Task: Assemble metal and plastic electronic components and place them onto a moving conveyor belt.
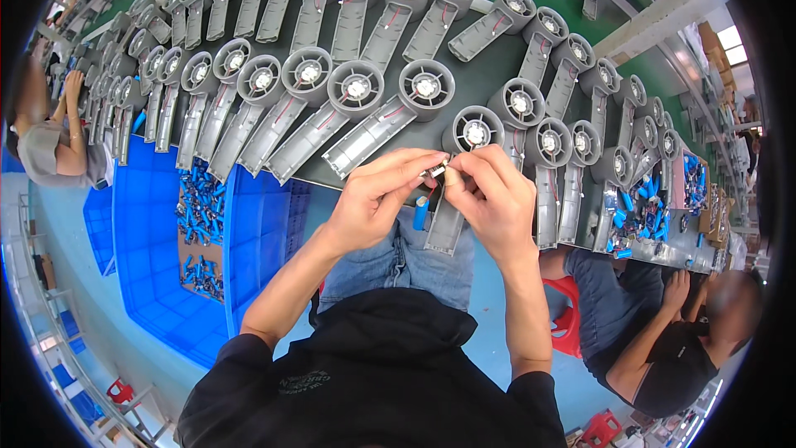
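In front of me both hands meet over the near edge of the workbench. My left hand [371, 202] pinches a small circuit board [437, 170] between thumb and fingertips. A blue battery cell [420, 213] hangs below it, beside a red wire. Closed at the fingertips, my right hand [495, 197] touches the other side of the board; what it pinches is too small to make out. Just beyond sits a grey fan housing [476, 128] with a round grille. Its open handle half [445, 230] points toward me, partly behind my right hand.
Several rows of similar grey fan housings [356, 87] cover the dark bench. Blue bins [157, 299] stand at the left, with battery cells [199, 207] beside them. More cells [643, 216] lie on the right, where a seated co-worker [663, 340] is close. Another person [62, 141] works far left.
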Action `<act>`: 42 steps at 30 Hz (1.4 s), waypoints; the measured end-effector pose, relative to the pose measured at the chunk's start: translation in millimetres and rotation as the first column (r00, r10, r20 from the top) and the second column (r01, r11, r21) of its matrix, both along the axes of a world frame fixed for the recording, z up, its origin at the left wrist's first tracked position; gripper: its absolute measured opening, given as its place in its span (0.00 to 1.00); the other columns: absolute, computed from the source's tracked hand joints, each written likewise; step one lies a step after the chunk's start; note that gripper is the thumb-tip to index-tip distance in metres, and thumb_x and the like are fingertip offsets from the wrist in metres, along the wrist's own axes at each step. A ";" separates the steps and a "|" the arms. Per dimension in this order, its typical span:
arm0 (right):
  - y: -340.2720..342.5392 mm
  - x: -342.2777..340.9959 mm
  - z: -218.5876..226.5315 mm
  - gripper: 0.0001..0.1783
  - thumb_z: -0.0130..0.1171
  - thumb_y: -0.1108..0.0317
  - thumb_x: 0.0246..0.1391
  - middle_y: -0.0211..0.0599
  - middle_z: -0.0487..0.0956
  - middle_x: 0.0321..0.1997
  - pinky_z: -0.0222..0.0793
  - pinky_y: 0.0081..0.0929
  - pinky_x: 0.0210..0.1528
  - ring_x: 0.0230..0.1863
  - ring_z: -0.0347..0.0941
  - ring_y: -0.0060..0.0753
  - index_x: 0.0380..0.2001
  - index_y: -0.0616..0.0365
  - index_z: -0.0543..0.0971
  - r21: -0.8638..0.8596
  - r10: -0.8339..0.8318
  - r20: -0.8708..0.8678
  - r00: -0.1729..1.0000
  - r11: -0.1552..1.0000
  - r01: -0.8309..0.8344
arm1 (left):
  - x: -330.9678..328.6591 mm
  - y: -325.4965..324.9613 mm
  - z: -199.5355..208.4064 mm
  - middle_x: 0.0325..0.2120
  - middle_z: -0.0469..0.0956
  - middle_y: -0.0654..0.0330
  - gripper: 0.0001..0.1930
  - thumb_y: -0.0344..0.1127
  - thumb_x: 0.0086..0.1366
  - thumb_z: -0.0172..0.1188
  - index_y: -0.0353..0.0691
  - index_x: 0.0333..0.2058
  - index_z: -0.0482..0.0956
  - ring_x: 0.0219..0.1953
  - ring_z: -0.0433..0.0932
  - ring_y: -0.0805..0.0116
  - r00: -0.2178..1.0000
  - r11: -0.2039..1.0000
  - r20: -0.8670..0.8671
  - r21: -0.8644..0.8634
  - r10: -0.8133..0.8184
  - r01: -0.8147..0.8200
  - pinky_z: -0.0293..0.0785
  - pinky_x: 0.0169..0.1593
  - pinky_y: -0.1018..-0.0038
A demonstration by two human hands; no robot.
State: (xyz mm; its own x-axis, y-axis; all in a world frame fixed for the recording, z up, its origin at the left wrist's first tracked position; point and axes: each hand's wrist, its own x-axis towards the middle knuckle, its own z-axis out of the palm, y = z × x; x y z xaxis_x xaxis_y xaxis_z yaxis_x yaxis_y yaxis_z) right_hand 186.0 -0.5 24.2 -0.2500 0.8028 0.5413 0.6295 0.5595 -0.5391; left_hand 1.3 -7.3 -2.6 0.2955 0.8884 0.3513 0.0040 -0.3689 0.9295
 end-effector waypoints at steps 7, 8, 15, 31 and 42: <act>7.7 1.9 3.0 0.09 0.66 0.81 0.43 0.33 0.77 0.30 0.71 0.21 0.21 0.22 0.75 0.25 0.30 0.63 0.79 0.054 0.042 0.056 0.998 0.998 -0.045 | -1.8 5.1 -2.9 0.48 0.77 0.49 0.17 0.19 0.68 0.47 0.30 0.53 0.76 0.41 0.79 0.66 0.997 0.996 0.055 -0.079 -0.046 0.050 0.76 0.47 0.73; 8.2 2.1 2.8 0.09 0.67 0.81 0.43 0.33 0.77 0.30 0.72 0.22 0.22 0.22 0.75 0.25 0.30 0.62 0.79 0.049 0.031 0.045 0.999 0.998 -0.033 | -1.0 7.5 -3.1 0.48 0.77 0.49 0.17 0.19 0.68 0.47 0.30 0.53 0.76 0.41 0.79 0.66 0.997 0.997 0.053 -0.056 -0.057 0.060 0.76 0.47 0.73; -32.7 -18.5 26.4 0.08 0.68 0.70 0.52 0.36 0.75 0.22 0.66 0.22 0.24 0.19 0.71 0.26 0.29 0.63 0.80 -0.206 -0.338 0.025 0.941 0.919 0.335 | -2.9 0.1 -0.4 0.48 0.78 0.50 0.14 0.26 0.71 0.49 0.30 0.52 0.77 0.43 0.79 0.66 0.996 0.995 0.005 -0.049 0.089 -0.088 0.74 0.48 0.74; 92.9 -25.0 114.4 0.17 0.59 0.62 0.60 0.19 0.65 0.13 0.50 0.21 0.17 0.16 0.57 0.12 0.21 0.62 0.76 -0.427 -0.182 -0.119 0.976 0.897 0.115 | -15.7 168.0 126.8 0.15 0.65 0.72 0.14 0.39 0.76 0.44 0.40 0.44 0.78 0.16 0.62 0.84 0.933 0.964 0.245 -0.070 0.264 -0.255 0.58 0.20 0.82; 422.8 -132.4 -7.4 0.21 0.62 0.54 0.56 0.28 0.74 0.13 0.62 0.25 0.19 0.15 0.70 0.21 0.18 0.61 0.80 -0.564 -0.054 -0.172 0.984 0.824 -0.053 | -139.5 459.9 46.9 0.31 0.83 0.47 0.12 0.34 0.58 0.55 0.36 0.33 0.85 0.34 0.83 0.57 0.707 0.769 -0.363 0.045 0.607 -0.637 0.78 0.38 0.59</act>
State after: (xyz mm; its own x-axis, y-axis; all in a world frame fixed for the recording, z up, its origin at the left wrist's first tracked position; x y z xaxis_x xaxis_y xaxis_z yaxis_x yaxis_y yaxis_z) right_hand 53.6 422.3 16.8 -0.1954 0.9803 0.0274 0.4968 0.1231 -0.8591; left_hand -138.3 452.6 44.3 -0.2496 0.9329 0.2595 0.5229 -0.0957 0.8470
